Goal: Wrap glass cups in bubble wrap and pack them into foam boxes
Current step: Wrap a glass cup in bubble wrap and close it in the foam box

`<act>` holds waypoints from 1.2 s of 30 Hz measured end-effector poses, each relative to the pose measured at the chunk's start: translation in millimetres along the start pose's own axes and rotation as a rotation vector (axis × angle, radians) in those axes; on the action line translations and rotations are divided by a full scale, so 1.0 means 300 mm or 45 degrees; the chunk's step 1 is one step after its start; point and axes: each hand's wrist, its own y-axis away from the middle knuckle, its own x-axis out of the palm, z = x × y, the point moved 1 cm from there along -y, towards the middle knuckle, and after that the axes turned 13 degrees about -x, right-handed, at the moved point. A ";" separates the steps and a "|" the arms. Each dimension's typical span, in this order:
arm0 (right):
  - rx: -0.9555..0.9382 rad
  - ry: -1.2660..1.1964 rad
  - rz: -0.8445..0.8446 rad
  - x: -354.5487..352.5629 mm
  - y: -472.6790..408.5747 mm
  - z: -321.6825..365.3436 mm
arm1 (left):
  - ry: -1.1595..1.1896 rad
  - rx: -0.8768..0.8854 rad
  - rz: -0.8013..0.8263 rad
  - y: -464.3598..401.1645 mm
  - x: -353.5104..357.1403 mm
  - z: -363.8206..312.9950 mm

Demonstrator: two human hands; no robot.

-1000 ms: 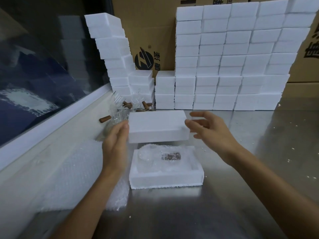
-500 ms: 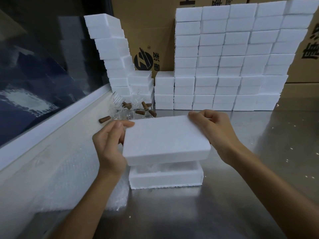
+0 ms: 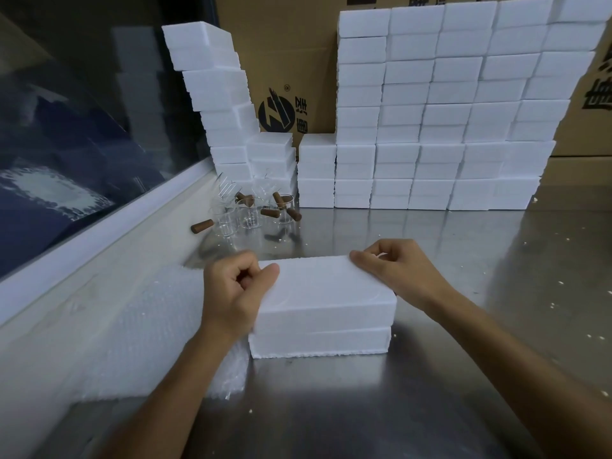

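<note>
White foam box (image 3: 323,321), lid on, beside bubble wrap (image 3: 145,329); clear glass cups (image 3: 248,213) behind

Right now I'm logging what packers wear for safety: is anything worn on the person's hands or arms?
Nothing shows. The left hand and right hand are bare, without gloves, rings or a watch, and both forearms are uncovered as far as the frame reaches, with no sleeves visible.

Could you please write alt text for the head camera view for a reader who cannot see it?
Two bare hands, left hand and right hand, press a white foam lid onto a foam box on a steel table. Glass cups with wooden handles and stacked foam boxes stand behind; bubble wrap lies left.
</note>
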 end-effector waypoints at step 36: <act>-0.168 0.440 0.936 -0.060 0.027 0.034 | -0.581 -0.662 1.038 -0.053 -0.121 -0.009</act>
